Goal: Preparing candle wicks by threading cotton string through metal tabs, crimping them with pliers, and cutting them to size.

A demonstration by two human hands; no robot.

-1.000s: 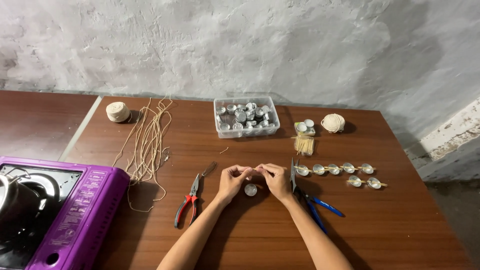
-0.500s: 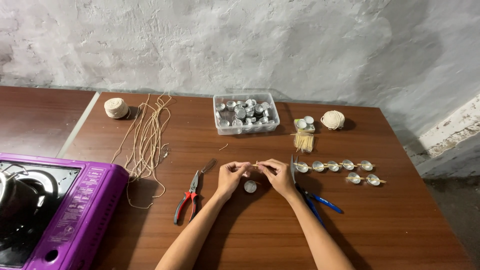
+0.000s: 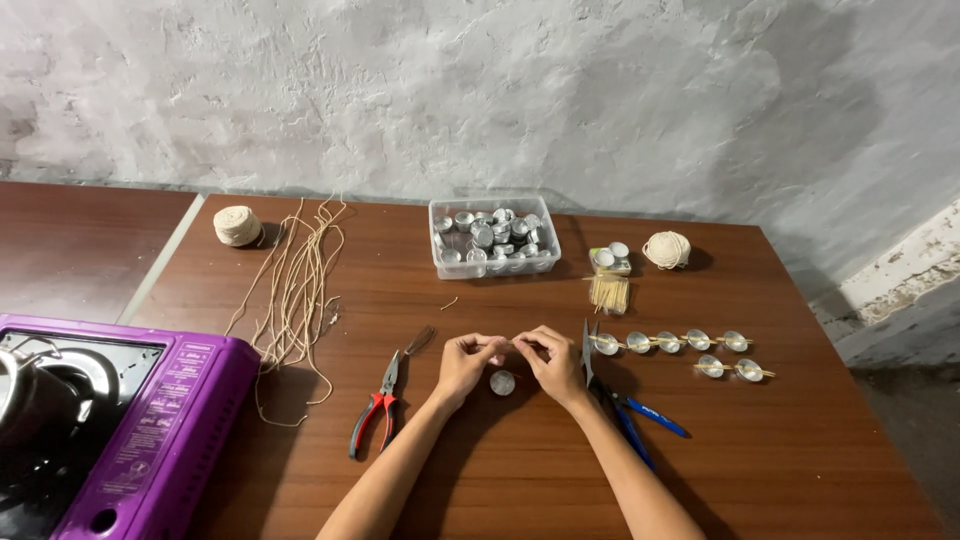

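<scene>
At table centre: left hand (image 3: 465,358) and right hand (image 3: 552,358) pinch a thin stick over one tealight cup (image 3: 502,382)
Done: six wicked cups (image 3: 668,341) — lined up right
Left: tub of empty cups (image 3: 490,236) — full

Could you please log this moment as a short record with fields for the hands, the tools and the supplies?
Left hand: fingertips pinched, meeting the right hand above a small metal cup
Right hand: likewise pinched
Item held: too small to tell
Tools: red-handled pliers left, blue-handled cutters right
Supplies: clear tub of cups, loose wick strands, purple stove
</scene>
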